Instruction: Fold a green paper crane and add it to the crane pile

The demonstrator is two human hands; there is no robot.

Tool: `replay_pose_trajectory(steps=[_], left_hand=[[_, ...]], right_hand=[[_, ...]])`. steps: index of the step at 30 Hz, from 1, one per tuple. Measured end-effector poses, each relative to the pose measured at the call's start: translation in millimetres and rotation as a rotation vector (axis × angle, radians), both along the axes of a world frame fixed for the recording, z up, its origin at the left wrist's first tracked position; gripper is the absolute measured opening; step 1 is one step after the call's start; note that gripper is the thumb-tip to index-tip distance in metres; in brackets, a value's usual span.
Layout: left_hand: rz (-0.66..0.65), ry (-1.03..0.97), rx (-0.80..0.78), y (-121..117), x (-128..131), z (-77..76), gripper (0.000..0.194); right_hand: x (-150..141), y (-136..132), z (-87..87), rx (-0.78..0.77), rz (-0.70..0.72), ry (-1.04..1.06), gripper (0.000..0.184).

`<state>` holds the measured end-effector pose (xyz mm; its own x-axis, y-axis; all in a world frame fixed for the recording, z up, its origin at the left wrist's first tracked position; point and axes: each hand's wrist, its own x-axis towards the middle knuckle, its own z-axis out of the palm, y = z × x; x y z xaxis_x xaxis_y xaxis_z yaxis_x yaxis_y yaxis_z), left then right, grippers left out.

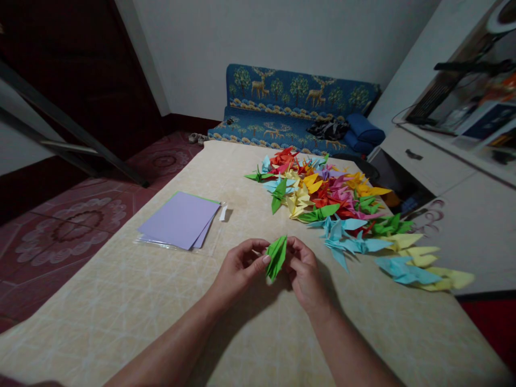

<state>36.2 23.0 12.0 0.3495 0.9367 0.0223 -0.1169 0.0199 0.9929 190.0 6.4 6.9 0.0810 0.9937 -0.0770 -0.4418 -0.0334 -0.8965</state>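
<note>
A folded green paper piece (276,257) is held upright just above the table, pinched between both hands. My left hand (238,269) grips its left side with thumb and fingertips. My right hand (305,271) closes on its right side. Beyond them, a heap of finished paper cranes (330,201) in several colours spreads across the table's right half, trailing toward blue and yellow ones (419,271) near the right edge. A stack of lilac paper sheets (180,220) lies on clear wrapping to the left of my hands.
The table (121,301) has a beige patterned cover. A blue sofa with a deer print (290,107) stands behind it. White cabinets with a shelf of items (451,161) run along the right. The floor at left is red patterned tile (80,220).
</note>
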Motion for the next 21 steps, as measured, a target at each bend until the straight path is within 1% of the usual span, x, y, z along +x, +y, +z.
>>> replay_pose_trajectory(steps=[4,7,9,10,12,14,16,18,21], left_hand=[[0.010,-0.010,-0.042,0.8,0.6,-1.6,0.031],[0.118,0.048,-0.002,-0.8,-1.2,2.6,0.030],[0.189,0.121,0.047,-2.8,-2.5,6.3,0.033],[0.204,0.157,0.064,-3.8,-2.7,7.6,0.037],[0.184,0.203,0.067,-5.5,-2.2,8.6,0.041],[0.136,0.212,0.029,-5.9,-0.8,6.8,0.035],[0.104,0.181,-0.032,-4.9,0.4,3.1,0.026],[0.086,0.138,-0.081,-3.2,0.8,-0.7,0.024],[0.070,0.085,-0.114,-1.4,0.5,-3.0,0.025]], right_hand=[[0.6,0.3,-0.8,0.036,-0.039,-0.021,0.013],[2.6,0.5,-5.2,0.039,-0.077,-0.075,0.015],[3.5,0.4,-8.2,0.039,-0.138,-0.141,0.017],[3.5,0.2,-9.2,0.044,-0.177,-0.183,0.018],[2.6,-0.9,-9.4,0.059,-0.248,-0.271,0.020],[0.9,-2.6,-7.4,0.060,-0.275,-0.328,0.022],[-0.8,-4.5,-4.6,0.056,-0.254,-0.350,0.022],[-1.9,-5.6,-2.4,0.078,-0.222,-0.375,0.020],[-2.2,-4.9,-2.4,0.174,-0.200,-0.408,0.022]])
